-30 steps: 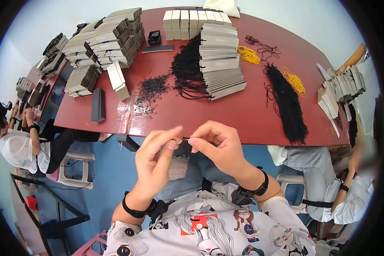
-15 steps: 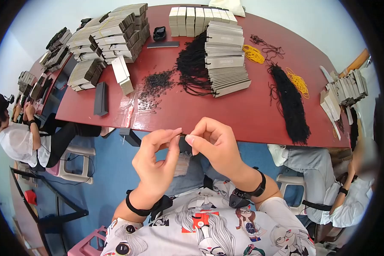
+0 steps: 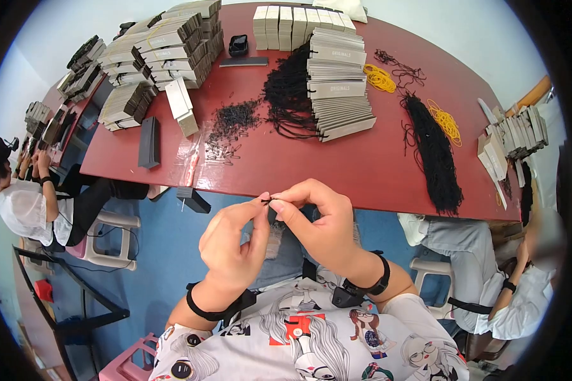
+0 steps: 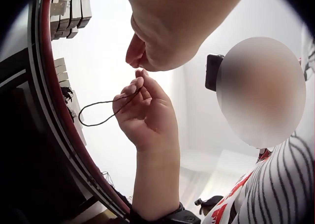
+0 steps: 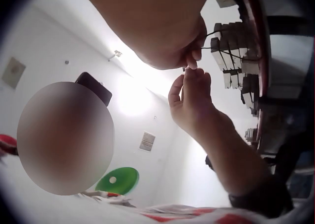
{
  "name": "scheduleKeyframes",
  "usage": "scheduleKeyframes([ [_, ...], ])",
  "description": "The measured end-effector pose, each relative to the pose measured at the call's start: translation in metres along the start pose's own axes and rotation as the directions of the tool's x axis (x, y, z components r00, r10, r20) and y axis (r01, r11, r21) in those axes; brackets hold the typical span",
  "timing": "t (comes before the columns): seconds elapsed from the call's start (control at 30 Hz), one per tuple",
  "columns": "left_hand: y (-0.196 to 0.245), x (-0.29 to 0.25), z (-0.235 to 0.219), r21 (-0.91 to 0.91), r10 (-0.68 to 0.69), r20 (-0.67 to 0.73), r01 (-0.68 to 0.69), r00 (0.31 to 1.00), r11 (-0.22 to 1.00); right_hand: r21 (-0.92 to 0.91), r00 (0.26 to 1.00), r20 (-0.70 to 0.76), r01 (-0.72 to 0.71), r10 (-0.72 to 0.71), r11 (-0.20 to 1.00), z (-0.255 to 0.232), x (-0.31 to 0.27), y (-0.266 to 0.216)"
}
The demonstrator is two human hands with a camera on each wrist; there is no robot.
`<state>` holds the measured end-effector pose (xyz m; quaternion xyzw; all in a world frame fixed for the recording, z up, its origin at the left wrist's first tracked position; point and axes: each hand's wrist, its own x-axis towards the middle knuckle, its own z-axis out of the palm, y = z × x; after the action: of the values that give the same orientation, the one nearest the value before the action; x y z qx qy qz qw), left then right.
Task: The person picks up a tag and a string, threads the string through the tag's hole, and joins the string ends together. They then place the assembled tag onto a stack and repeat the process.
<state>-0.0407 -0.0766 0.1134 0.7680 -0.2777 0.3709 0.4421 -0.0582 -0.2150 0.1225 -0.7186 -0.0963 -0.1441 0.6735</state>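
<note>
In front of the table's near edge, my left hand (image 3: 234, 238) and right hand (image 3: 324, 222) meet fingertip to fingertip. My right hand pinches a thin black cord (image 4: 96, 124), whose loop hangs out past the fingers in the left wrist view. The left thumb and forefinger pinch a small dark piece (image 3: 265, 201) right at the right fingertips; its kind is mostly hidden by the fingers. A scattered pile of small black pin-like pieces (image 3: 232, 124) lies on the table beyond the hands.
Grey tags (image 3: 340, 89) with black cords stand in a row on the red table (image 3: 273, 171). Stacked bundles (image 3: 165, 51) fill the back left. A black cord bunch (image 3: 431, 155) and yellow rubber bands (image 3: 380, 77) lie right. People sit at both sides.
Both hands have come closer together, and the left thumb and forefinger have closed at the right fingertips. The view has shifted slightly.
</note>
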Motion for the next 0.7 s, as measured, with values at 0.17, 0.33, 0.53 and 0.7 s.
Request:
scheduleKeyframes([
  [0.17,-0.001,-0.005,-0.008,-0.114,-0.132,0.129,0.147,0.983,0.983,-0.089,0.996,0.019,0.085,-0.084,0.992,-0.003,0.000,0.000],
  [0.33,0.007,0.007,-0.014,-0.610,-0.508,0.375,0.619,0.775,0.494,0.171,0.996,0.042,0.075,-0.083,0.982,-0.004,0.001,0.007],
  [0.53,-0.008,0.009,-0.013,-0.631,-0.513,0.570,0.742,0.642,0.227,-0.012,0.981,0.080,0.179,-0.178,0.984,-0.007,0.002,0.007],
  [0.7,-0.014,0.005,-0.011,-0.630,-0.510,0.589,0.751,0.627,0.196,-0.069,0.974,0.043,0.225,-0.222,0.972,-0.004,0.004,0.010],
])
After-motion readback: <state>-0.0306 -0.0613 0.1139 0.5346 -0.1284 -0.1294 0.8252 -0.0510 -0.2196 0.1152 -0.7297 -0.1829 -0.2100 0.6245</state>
